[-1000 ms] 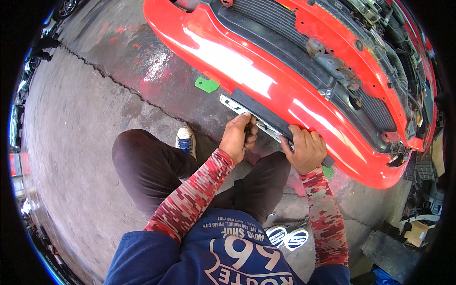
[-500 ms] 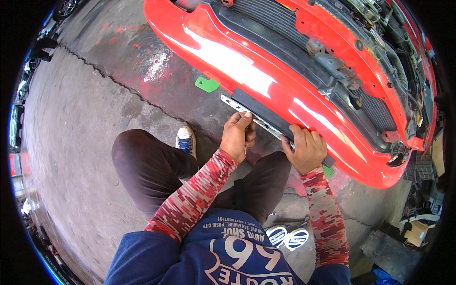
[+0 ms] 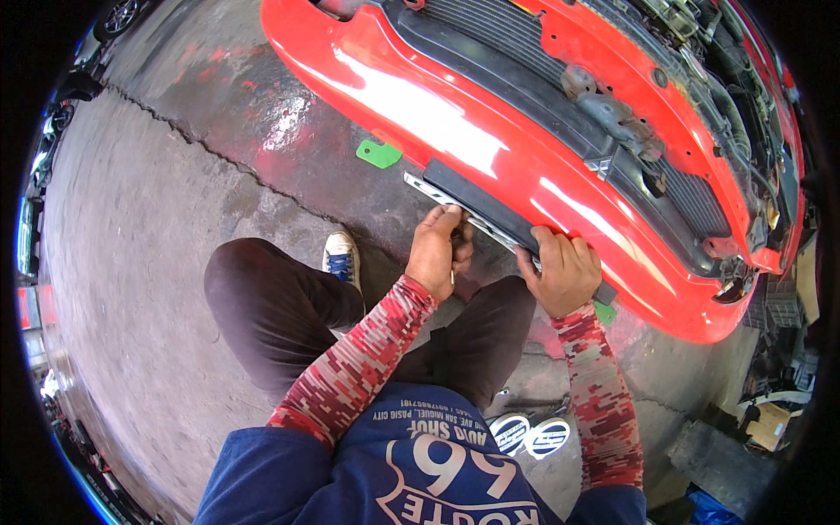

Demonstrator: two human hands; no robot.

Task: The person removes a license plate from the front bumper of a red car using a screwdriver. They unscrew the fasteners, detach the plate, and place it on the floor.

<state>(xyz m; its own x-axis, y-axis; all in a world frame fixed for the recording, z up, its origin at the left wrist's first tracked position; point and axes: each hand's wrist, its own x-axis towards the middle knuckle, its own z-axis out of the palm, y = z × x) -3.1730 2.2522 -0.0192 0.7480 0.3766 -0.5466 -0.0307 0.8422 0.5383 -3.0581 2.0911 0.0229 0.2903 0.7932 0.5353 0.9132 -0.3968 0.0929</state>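
Note:
A licence plate (image 3: 423, 187), white with dark characters, is seen nearly edge-on along the black mounting strip (image 3: 472, 198) on the front of a red car bumper (image 3: 411, 103). My left hand (image 3: 435, 254) is closed, thumb and forefinger pinching the plate's near edge around its middle. A thin pale piece shows below its curled fingers, too small to name. My right hand (image 3: 564, 273) grips the plate's right end, its fingers over the black strip and its thumb at the near side. Parts of plate and strip are hidden behind both hands.
Green tabs (image 3: 379, 154) stick out under the bumper. The exposed radiator (image 3: 494, 33) and engine parts lie beyond it. Two round white-and-black lamp covers (image 3: 548, 437) rest on the floor by my right arm. A cardboard box (image 3: 770, 426) and clutter stand at right.
The view has shifted slightly. Both hands keep their places on the plate, and the plate's left end sits almost the same against the strip.

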